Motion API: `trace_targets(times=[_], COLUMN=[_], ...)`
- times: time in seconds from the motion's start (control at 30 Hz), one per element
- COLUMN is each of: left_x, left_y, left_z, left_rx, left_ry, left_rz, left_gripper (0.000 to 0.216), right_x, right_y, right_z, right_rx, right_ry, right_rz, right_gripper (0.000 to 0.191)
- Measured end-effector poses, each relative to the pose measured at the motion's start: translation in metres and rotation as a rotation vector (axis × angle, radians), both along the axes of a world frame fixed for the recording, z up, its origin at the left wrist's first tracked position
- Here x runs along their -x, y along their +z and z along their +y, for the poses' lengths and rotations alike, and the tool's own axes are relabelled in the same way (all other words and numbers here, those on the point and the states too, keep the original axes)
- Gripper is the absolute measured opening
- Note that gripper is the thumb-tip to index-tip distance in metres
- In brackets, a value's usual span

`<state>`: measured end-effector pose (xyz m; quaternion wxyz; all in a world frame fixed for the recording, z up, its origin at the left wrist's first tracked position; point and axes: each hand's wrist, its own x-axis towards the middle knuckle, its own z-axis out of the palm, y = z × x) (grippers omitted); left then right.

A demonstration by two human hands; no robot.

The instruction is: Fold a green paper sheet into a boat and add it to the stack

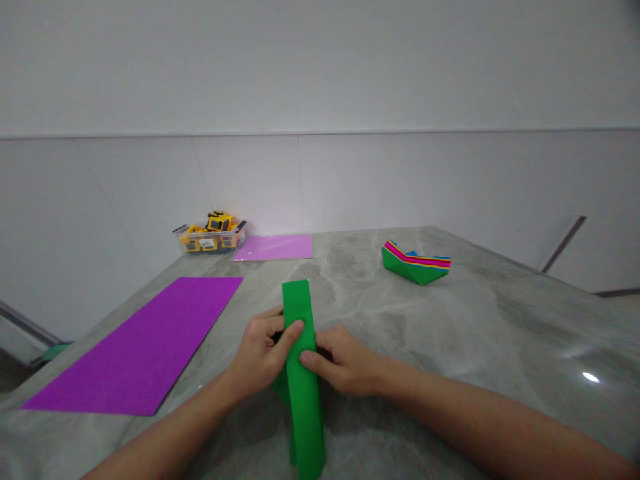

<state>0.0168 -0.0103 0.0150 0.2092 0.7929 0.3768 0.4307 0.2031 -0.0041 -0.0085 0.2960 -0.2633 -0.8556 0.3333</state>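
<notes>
Green paper strip (303, 400): folding seemingly partway. Left hand (263, 348) and right hand (346, 360) pinch it, grips closed. Beyond strip, rightward: folded paper boat (419, 269). Left of strip: unfolded purple sheet (145, 347).

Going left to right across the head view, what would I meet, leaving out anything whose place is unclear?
Purple sheet → left hand → green paper → right hand → boat.
</notes>
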Motion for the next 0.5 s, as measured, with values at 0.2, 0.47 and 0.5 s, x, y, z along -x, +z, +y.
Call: trace_targets(times=[0.2, 0.47, 0.5], left_x=[-0.0024, -0.0054, -0.006], left_y=[0.0017, 0.0001, 0.0006], left_z=[-0.0038, -0.007, -0.0077], left_rx=[-0.05, -0.069, -0.067], left_ry=[-0.005, 0.16, 0.167], left_rz=[0.005, -0.076, -0.079], left_gripper=[0.04, 0.046, 0.046], right_x=[0.0008, 0.001, 0.0005], right_y=[0.0003, 0.0021, 0.0033], right_z=[-0.0017, -0.0035, -0.0044], right_rx=[0.15, 0.248, 0.255], right_ry=[-0.006, 0.022, 0.041], right_rz=[0.065, 0.057, 0.044], right_gripper=[0.049, 0.058, 0.058])
